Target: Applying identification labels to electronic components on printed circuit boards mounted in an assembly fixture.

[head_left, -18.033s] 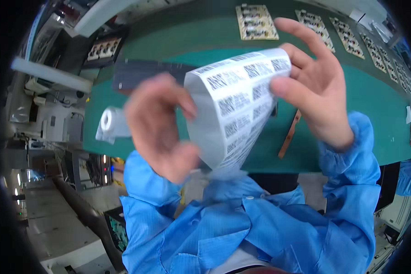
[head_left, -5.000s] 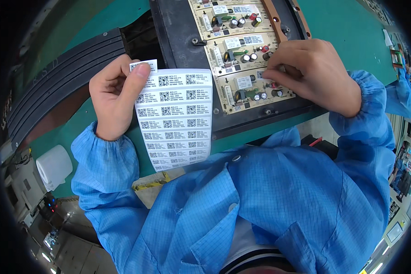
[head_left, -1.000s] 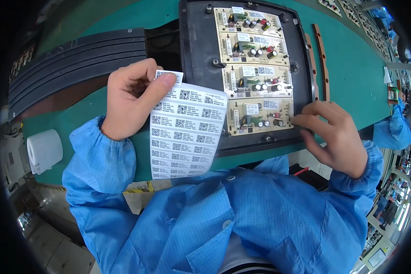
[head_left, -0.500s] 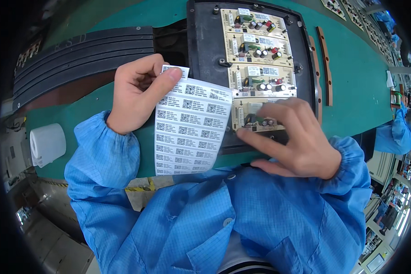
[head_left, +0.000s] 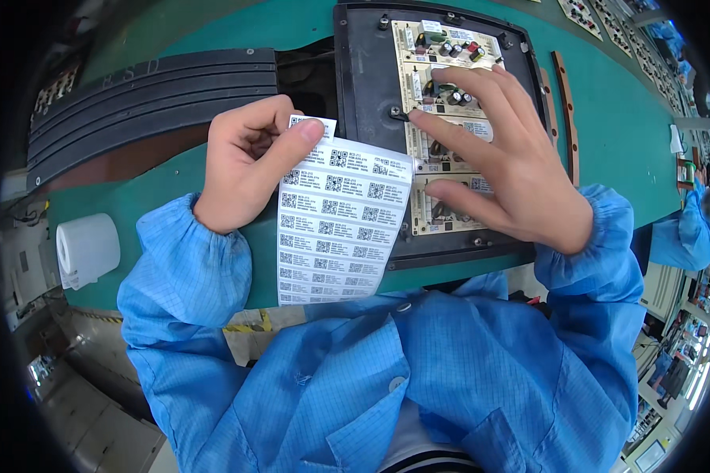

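Label sheet: near the middle of the frame, hanging in front of the black tray's left side, printed face up, lower end loose.
Left hand: thumb and bent fingers pinch the sheet's upper left corner, where a small label piece juts up; gripping only there probably leaves most of the print uncovered.
Right hand: spread, palm down, over the boards; whether its fingertips touch them I cannot tell.
Circuit boards: stacked in one column inside the tray, upper right of centre, the lower ones partly hidden.
Black tray: flat on the green tabletop; its corner fittings presumably keep the boards in place.
White roll: left edge, lying on its side.
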The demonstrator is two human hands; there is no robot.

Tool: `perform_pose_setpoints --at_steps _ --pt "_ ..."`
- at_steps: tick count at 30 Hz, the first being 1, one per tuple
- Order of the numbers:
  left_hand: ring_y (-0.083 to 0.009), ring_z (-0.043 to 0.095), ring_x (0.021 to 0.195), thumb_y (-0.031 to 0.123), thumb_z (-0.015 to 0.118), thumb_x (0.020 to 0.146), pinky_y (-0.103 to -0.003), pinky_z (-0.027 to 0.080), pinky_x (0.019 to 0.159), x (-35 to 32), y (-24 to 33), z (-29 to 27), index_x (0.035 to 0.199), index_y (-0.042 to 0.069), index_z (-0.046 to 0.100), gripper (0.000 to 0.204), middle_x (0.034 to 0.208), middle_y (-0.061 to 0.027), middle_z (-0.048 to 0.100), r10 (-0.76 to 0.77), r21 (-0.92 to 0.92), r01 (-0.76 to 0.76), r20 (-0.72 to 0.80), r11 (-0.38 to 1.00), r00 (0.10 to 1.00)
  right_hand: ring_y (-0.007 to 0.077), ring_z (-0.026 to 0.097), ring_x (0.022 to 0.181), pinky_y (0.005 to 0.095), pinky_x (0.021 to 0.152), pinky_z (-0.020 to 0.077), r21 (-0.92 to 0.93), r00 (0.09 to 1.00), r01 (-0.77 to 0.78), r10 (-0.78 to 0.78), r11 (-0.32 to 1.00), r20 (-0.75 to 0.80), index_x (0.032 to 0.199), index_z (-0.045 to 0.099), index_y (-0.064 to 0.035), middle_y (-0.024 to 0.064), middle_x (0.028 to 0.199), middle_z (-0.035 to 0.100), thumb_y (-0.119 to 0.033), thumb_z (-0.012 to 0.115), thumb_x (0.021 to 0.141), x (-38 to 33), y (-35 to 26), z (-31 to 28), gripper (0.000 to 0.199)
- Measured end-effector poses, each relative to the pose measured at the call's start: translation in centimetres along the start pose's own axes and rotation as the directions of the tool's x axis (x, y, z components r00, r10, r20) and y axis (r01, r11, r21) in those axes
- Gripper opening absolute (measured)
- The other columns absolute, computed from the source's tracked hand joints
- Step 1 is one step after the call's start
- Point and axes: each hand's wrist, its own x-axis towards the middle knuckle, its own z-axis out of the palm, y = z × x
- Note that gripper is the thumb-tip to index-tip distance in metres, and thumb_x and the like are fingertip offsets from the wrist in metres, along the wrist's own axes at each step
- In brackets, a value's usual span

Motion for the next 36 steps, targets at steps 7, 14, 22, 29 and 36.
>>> perform_pose_setpoints --at_steps 7,14,22,29,36 --pt "-0.0006 0.046 0.06 0.012 0.063 0.093 -0.02 0.035 0.052 0.0 0.1 0.1 0.067 0.004 0.049 0.03 0.066 0.0011 0.056 0.014 0.051 -0.013 -0.014 0.999 1.0 0.0424 0.037 0.129 0.0577 0.11 0.0243 0.122 0.998 0.069 -0.066 0.99 -0.022 0.127 0.062 -0.0136 0.0214 0.139 0.038 -0.041 0.07 0.082 0.1 0.3 0.5 0.053" --pt "-0.0011 0.05 0.061 0.016 0.063 0.093 -0.019 0.036 0.054 -0.1 0.2 -0.1 0.068 0.005 0.05 0.03 0.068 0.0008 0.058 -0.014 0.063 0.015 -0.017 0.998 1.0 0.0368 0.043 0.126 0.0426 0.104 0.0375 0.025 0.977 -0.166 0.168 0.986 -0.135 0.133 0.054 -0.0152 0.0175 0.137 0.042 -0.018 0.07 0.082 -2.7 3.5 -1.7 0.053" --pt "-0.0018 0.049 0.064 0.012 0.062 0.092 -0.019 0.036 0.056 -0.1 0.4 0.0 0.068 0.004 0.051 0.027 0.069 0.0006 0.058 -0.018 0.067 0.021 -0.043 0.998 0.999 0.0348 0.052 0.113 0.0404 0.093 0.0457 -0.129 0.948 -0.306 0.29 0.943 -0.129 0.125 0.057 -0.0092 0.0161 0.127 0.048 -0.014 0.072 0.077 -3.2 3.6 -2.8 0.05" --pt "-0.0016 0.047 0.066 0.011 0.063 0.091 -0.022 0.036 0.055 -0.3 -0.1 -0.1 0.074 0.001 0.056 0.021 0.07 0.0025 0.054 -0.039 0.041 0.039 0.008 0.998 0.999 0.0338 0.059 0.08 0.0409 0.07 0.0476 0.41 0.983 -0.15 0.093 0.899 0.155 0.1 0.066 -0.0059 0.013 0.083 0.058 -0.018 0.074 0.075 -1.2 -2.9 -2.2 0.029" --pt "0.0007 0.047 0.065 0.011 0.064 0.092 -0.02 0.039 0.053 -0.1 -0.4 0.0 0.065 0.002 0.047 0.033 0.064 0.0028 0.053 0.023 -0.096 -0.018 0.048 0.995 0.999 0.0287 0.057 0.073 0.0383 0.064 0.0462 0.318 0.978 -0.2 0.167 0.927 0.127 0.09 0.065 -0.0049 0.0113 0.081 0.056 -0.029 0.084 0.064 -0.7 -4.0 -1.2 0.04"
